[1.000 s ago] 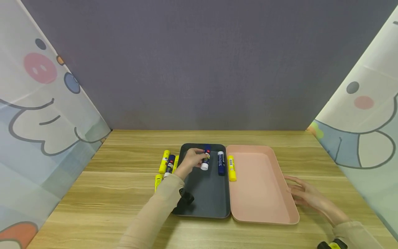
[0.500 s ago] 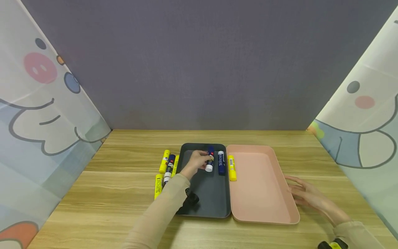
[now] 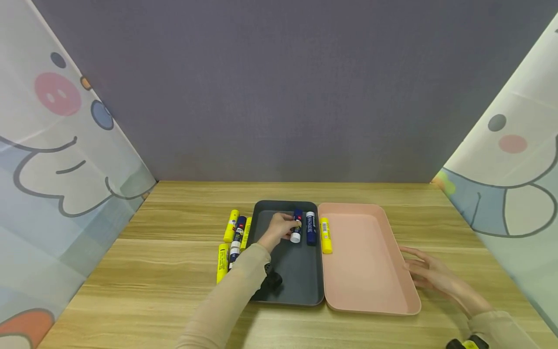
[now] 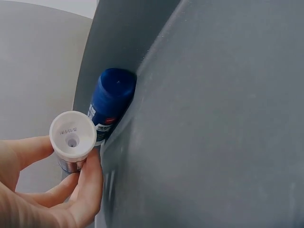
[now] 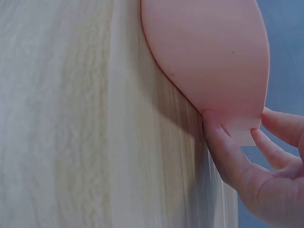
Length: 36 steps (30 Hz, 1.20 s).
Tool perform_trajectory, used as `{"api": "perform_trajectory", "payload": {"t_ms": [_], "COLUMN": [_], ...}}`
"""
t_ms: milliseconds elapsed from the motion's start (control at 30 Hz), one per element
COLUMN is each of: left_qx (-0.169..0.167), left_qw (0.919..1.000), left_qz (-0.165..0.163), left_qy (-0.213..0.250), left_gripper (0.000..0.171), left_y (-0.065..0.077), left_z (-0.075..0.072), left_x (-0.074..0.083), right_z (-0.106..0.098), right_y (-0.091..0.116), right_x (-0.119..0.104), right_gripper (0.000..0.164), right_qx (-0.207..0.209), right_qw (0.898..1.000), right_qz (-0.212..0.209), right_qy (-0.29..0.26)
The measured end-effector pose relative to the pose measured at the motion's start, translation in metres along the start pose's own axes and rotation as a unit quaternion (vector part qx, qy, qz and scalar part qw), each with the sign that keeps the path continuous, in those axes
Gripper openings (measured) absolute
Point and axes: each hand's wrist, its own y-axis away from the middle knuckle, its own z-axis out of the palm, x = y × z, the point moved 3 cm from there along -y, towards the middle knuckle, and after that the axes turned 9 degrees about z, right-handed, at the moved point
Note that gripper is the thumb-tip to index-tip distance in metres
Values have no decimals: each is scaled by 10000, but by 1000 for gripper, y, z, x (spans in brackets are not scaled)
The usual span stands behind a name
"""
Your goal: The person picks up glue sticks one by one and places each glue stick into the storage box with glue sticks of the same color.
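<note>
My left hand (image 3: 277, 230) pinches a dark blue glue stick (image 3: 296, 237) by its sides, inside the dark grey tray (image 3: 301, 278). Its white end (image 4: 72, 135) faces the left wrist camera. I cannot tell whether this stick touches the tray floor. Close to its right, a second blue glue stick (image 3: 311, 229) lies against the tray wall. My right hand (image 3: 429, 272) rests at the right side of the pink tray (image 3: 366, 276); its loosely bent fingers touch the outer wall and rim. A yellow glue stick (image 3: 326, 236) lies along the pink tray's left wall.
Several yellow and blue glue sticks (image 3: 238, 231) lie on the wooden table (image 3: 144, 281) left of the grey tray, partly behind the left sleeve. Both trays stand side by side. A grey panel (image 3: 296, 97) rises behind the table, with printed cloths (image 3: 519, 116) at both sides.
My left hand has carried the blue glue stick a little right and down within the grey tray, nearer the second blue one. My right hand has stayed at the pink tray.
</note>
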Motion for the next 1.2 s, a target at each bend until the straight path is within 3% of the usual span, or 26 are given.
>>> {"api": "perform_trajectory", "payload": {"t_ms": [700,1067,1200], "left_qx": [70,137,67], "left_qw": [9996,9994,9984], "left_qz": [71,288,429], "left_qy": [-268,-122,-361], "left_gripper": [34,21,20], "left_y": [-4,0,0], "left_z": [6,-3,-7], "left_x": [-6,-1,4], "right_z": [0,0,0], "right_y": [1,0,0], "right_x": [0,0,0], "right_gripper": [44,43,43], "right_qx": [83,161,150], "right_qw": [9999,9998,9998], "right_qz": [11,98,101], "right_qy": [63,-12,51]}}
